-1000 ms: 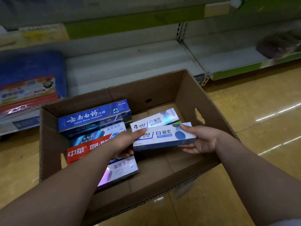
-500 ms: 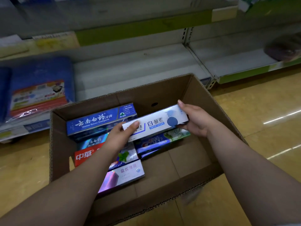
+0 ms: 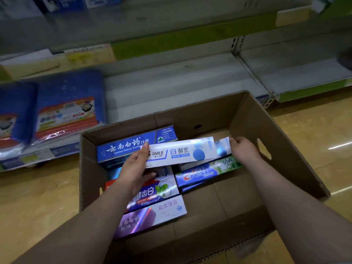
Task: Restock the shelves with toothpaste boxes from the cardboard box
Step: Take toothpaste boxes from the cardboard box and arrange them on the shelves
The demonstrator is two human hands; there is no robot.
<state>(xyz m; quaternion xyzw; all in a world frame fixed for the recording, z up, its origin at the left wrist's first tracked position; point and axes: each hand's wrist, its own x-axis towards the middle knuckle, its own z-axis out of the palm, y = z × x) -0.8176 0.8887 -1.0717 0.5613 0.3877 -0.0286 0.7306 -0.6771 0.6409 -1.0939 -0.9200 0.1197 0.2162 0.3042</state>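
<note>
Head view: I hold the Darlie box (image 3: 181, 153) by its ends, left hand (image 3: 136, 166) and right hand (image 3: 242, 149) both grasping, above the cardboard box (image 3: 289, 159). Gripped only at the ends, it could slip before reaching the shelf (image 3: 171, 86) at twelve o'clock.

The box (image 3: 215, 117) sits on the yellow floor (image 3: 38, 197) (glossy, streaked with light). Behind the box runs a low white shelf (image 3: 171, 86); behind and left of the box, two blue packs (image 3: 70, 103) lie on it.
</note>
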